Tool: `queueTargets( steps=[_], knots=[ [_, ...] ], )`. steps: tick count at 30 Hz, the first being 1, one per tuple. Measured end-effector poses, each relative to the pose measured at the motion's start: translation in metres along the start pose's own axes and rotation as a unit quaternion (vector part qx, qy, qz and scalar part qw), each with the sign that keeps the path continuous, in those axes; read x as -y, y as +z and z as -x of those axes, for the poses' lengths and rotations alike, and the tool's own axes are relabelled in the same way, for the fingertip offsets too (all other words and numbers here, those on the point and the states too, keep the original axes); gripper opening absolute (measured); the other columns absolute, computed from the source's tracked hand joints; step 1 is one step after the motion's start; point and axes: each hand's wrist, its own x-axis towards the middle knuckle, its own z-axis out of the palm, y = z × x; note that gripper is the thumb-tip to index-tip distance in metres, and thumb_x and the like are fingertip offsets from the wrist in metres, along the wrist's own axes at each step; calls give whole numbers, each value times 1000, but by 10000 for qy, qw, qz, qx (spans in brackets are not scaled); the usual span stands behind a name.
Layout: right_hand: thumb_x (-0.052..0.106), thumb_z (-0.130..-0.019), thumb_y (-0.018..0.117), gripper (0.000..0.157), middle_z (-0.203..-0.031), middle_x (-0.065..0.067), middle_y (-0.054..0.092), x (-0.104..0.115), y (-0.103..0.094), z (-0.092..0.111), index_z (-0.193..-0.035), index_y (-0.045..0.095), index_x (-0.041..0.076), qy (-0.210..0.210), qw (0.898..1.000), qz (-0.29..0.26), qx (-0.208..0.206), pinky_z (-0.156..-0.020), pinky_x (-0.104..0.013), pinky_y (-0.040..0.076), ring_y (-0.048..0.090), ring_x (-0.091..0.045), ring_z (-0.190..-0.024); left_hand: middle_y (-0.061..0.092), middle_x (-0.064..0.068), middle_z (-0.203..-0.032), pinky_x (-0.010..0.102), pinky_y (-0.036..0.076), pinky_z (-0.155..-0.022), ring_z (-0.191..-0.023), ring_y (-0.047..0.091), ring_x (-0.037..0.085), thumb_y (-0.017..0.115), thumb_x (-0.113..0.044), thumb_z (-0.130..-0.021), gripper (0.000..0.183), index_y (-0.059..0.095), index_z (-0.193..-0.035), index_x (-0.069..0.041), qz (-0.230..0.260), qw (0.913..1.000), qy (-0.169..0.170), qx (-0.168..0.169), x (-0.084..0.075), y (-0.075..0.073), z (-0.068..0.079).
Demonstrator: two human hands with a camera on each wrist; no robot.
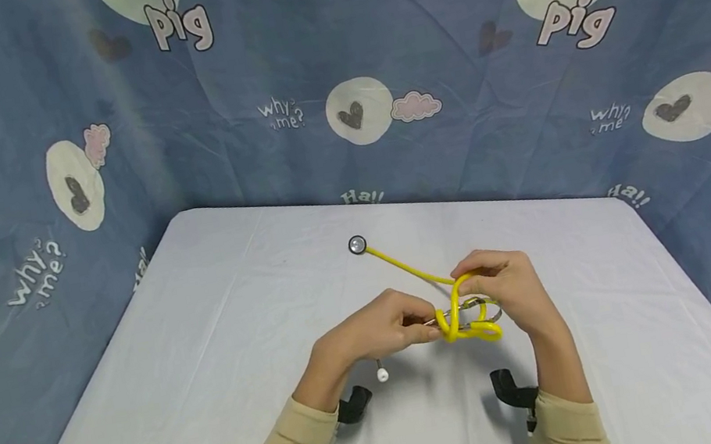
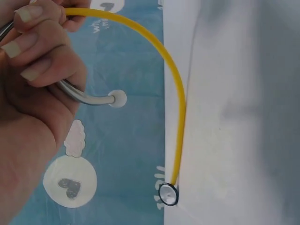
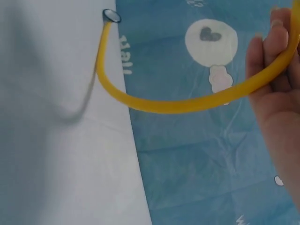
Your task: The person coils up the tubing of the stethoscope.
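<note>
A stethoscope with a yellow tube (image 1: pixel 410 269) is held above the white table. My left hand (image 1: pixel 377 328) grips its metal ear tubes; one ear tube (image 2: pixel 89 99) with a white ear tip (image 2: pixel 119 98) sticks out below the fingers. Loops of yellow tube (image 1: pixel 485 330) lie bunched around the metal part, just right of that hand. With thumb and fingers, my right hand (image 1: pixel 513 289) pinches the tube at the top of the loops. From there the tube runs away to the round chest piece (image 1: pixel 357 245), at the far side of the table. The palm hides part of the ear tubes.
The white table (image 1: pixel 254 295) stretches out on both sides of the hands. Behind it hangs a blue printed cloth (image 1: pixel 457 148), which also lines the sides. Black brackets, left (image 1: pixel 355 404) and right (image 1: pixel 514 390), stand out from the wrists.
</note>
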Motion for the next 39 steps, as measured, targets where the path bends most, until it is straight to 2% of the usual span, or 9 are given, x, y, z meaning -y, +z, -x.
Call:
queueTargets(
  steps=[5, 11, 17, 21, 27, 31, 36, 39],
  knots=[
    [2, -85, 74, 14, -83, 5, 72, 0, 1, -1, -94, 72, -8, -39, 9998, -182, 88, -64, -33, 57, 64, -19, -71, 39, -6, -62, 22, 31, -56, -56, 35, 6, 66, -21, -95, 13, 70, -84, -25, 86, 9999, 104, -22, -3, 0, 0],
    [5, -86, 74, 19, -78, 5, 72, -4, 8, -4, -93, 71, -12, 246, 9996, -130, 47, -63, -32, 56, 63, -19, -71, 38, -5, -62, 22, 30, -54, -54, 33, 7, 66, -19, -95, 13, 70, -84, -24, 179, 9998, 101, -72, -5, -1, 2],
    [4, -86, 72, 20, -74, 4, 70, -7, 14, -7, -92, 69, -15, 535, 9979, -271, 243, -67, -30, 57, 65, -15, -70, 38, -4, -61, 22, 30, -54, -53, 33, 8, 65, -20, -96, 13, 69, -83, -22, 182, 9995, 186, -151, -7, -2, 3],
    [5, -87, 70, 20, -75, 6, 71, -9, 15, -8, -92, 69, -14, 414, 9986, -214, 258, -69, -29, 55, 64, -14, -73, 38, -5, -61, 22, 31, -54, -53, 33, 8, 65, -19, -95, 13, 69, -83, -22, 180, 9993, 160, -301, -9, -5, 4],
    [6, -89, 70, 19, -75, 6, 71, -9, 16, -7, -91, 70, -14, 27, 9978, -399, 529, -66, -27, 53, 62, -13, -71, 38, -4, -61, 22, 30, -53, -52, 33, 9, 65, -17, -95, 14, 69, -83, -21, 304, 9987, 295, -283, -10, -6, 5],
    [5, -89, 70, 16, -77, 8, 72, -10, 18, -8, -91, 71, -10, -121, 9974, -334, 621, -68, -26, 54, 63, -11, -72, 39, -5, -61, 22, 31, -54, -54, 34, 7, 65, -18, -95, 13, 70, -84, -22, 275, 9986, 273, -355, -10, -6, 5],
    [6, -92, 67, 17, -85, 5, 74, -11, 18, -7, -97, 71, -9, -273, 9954, -395, 832, -70, -33, 58, 66, -14, -77, 43, -4, -62, 22, 34, -55, -56, 37, 8, 66, -20, -96, 11, 72, -87, -22, 194, 9982, 216, -516, -10, -8, 6],
    [4, -92, 64, 19, -91, 6, 74, -13, 18, -7, -102, 70, -11, -275, 9944, -484, 898, -75, -33, 58, 67, -14, -83, 44, -4, -63, 23, 34, -56, -56, 37, 8, 66, -21, -96, 10, 72, -88, -21, 147, 9974, 243, -663, -9, -9, 6]
  ],
)
